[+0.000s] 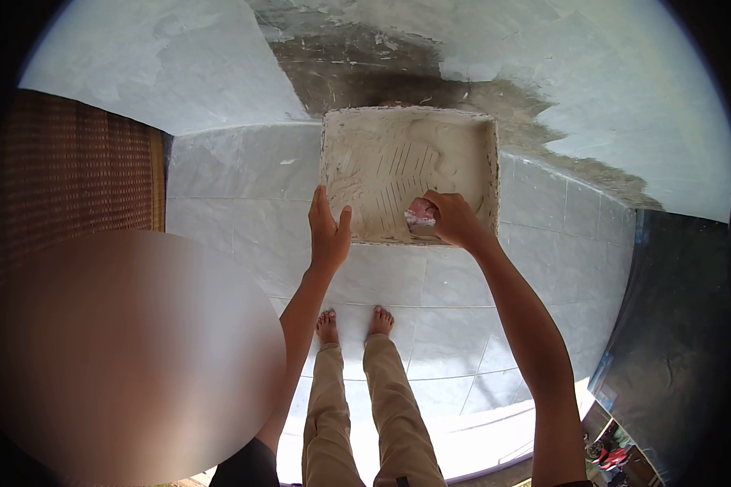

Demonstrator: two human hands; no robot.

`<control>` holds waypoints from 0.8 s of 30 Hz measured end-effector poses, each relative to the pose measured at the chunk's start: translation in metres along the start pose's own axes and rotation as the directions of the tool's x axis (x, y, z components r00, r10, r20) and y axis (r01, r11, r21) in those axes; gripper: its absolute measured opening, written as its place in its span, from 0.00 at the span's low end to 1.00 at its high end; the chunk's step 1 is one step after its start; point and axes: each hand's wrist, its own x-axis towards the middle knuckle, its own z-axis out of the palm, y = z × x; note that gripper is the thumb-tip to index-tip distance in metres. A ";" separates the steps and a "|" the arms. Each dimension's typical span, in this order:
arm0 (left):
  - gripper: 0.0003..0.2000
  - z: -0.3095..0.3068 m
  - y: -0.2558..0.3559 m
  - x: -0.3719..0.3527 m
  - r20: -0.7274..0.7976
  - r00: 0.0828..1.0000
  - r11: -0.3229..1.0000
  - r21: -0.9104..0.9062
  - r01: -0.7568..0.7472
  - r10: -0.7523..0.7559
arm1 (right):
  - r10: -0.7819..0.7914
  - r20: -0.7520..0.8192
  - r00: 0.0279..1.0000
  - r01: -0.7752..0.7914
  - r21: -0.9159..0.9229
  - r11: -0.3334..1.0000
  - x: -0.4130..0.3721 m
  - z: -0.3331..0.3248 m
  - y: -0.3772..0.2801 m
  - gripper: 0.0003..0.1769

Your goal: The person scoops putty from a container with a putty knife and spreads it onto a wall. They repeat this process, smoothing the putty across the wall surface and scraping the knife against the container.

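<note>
A rectangular tub (pixel 496 162) with a crusted rim stands on the floor against the wall. Beige plaster-like paste (pixel 369 138) covers its inside, with rows of short slanted dark lines across the middle. My left hand (pixel 329 235) is at the tub's left side near the front corner, fingers stretched out and thumb apart. Over the tub's front right part, my right hand (pixel 456 219) is closed around a small scraper (pixel 421 213) with a pinkish, paste-smeared grip. Its lower part is close to the paste; whether it touches cannot be made out.
Behind the tub, the wall (pixel 195 65) has a dark bare patch (pixel 357 65) amid pale coating. Grey tiles (pixel 252 170) cover the floor. A brown woven panel (pixel 81 162) stands left, a dark sheet (pixel 682 325) right. My bare feet (pixel 380 321) are before the tub. A blurred oval hides the lower left.
</note>
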 end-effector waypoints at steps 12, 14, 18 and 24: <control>0.33 -0.006 0.003 0.000 0.024 1.000 0.999 -0.042 0.006 -0.005 | 0.129 0.227 0.965 -0.125 -0.032 0.992 0.014 -0.039 -0.006 0.12; 0.33 -0.006 0.002 0.000 0.024 1.000 0.998 -0.055 0.013 -0.012 | 0.135 0.235 0.963 -0.129 -0.043 0.991 0.016 -0.039 0.000 0.12; 0.33 -0.008 0.003 0.000 0.033 0.999 0.998 -0.046 0.029 -0.028 | 0.148 0.255 0.955 -0.138 -0.056 0.989 0.017 -0.044 0.002 0.12; 0.33 -0.009 0.002 0.001 0.044 0.999 0.998 -0.051 0.030 -0.028 | 0.219 0.330 0.918 -0.170 -0.170 0.971 0.021 -0.058 -0.006 0.15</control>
